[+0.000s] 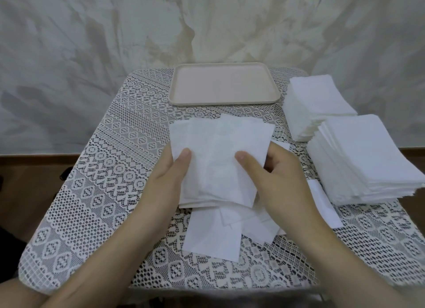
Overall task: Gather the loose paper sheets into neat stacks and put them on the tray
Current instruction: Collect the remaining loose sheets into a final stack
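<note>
Both hands hold a loose bundle of white paper sheets (218,146) above the table's middle. My left hand (167,176) grips its left edge with the thumb on top. My right hand (276,176) grips the right edge, thumb on top too. The sheets in the bundle are fanned and not aligned. Several more loose sheets (213,234) lie flat on the table just below the bundle. A single sheet (324,206) lies to the right of my right hand. The pale pink tray (181,86) sits at the far middle of the table with nothing on it.
Two thick piles of white sheets stand at the right: a far pile (317,98) and a near pile (368,158) close to the table's right edge. A white lace cloth (103,169) covers the table. A draped fabric backdrop (92,43) hangs behind.
</note>
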`<action>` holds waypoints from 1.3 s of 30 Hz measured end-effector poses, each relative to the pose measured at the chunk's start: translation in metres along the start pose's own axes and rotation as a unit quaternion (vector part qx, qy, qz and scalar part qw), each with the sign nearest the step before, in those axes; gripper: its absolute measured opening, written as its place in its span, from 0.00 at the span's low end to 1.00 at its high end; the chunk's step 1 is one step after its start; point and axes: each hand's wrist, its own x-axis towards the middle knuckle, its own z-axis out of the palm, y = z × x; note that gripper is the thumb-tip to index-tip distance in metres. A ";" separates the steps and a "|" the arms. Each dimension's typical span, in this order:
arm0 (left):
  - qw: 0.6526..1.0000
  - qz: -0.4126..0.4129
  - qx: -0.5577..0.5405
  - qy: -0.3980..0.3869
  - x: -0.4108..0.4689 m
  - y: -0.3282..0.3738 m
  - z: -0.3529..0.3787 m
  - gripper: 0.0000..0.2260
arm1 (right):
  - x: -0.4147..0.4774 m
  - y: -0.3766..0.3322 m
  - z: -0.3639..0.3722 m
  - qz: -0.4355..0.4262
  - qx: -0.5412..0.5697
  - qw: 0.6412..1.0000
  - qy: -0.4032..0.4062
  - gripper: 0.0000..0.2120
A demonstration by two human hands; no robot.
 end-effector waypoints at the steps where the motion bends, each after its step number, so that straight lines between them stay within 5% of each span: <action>1: 1.000 -0.004 -0.003 0.005 0.000 0.000 -0.001 0.11 | 0.001 -0.001 -0.002 -0.001 0.004 1.000 0.004 0.13; 11: 0.997 0.024 0.057 -0.035 -0.005 0.002 0.003 0.10 | 0.003 0.001 0.006 0.017 0.023 0.999 -0.023 0.07; 19: 0.999 0.028 0.042 -0.017 0.000 0.000 0.000 0.13 | 0.008 0.000 -0.003 -0.030 -0.028 0.999 -0.013 0.23; 28: 0.996 0.048 0.069 -0.037 -0.004 -0.002 0.004 0.07 | 0.011 -0.004 0.018 -0.023 0.013 0.999 -0.036 0.20; 33: 0.995 0.068 0.071 -0.034 -0.002 -0.003 0.003 0.11 | 0.011 -0.001 0.015 -0.001 0.000 1.000 -0.030 0.08; 39: 0.995 0.076 0.059 -0.013 -0.002 -0.001 0.000 0.11 | 0.010 -0.005 0.010 0.044 -0.029 0.993 -0.104 0.10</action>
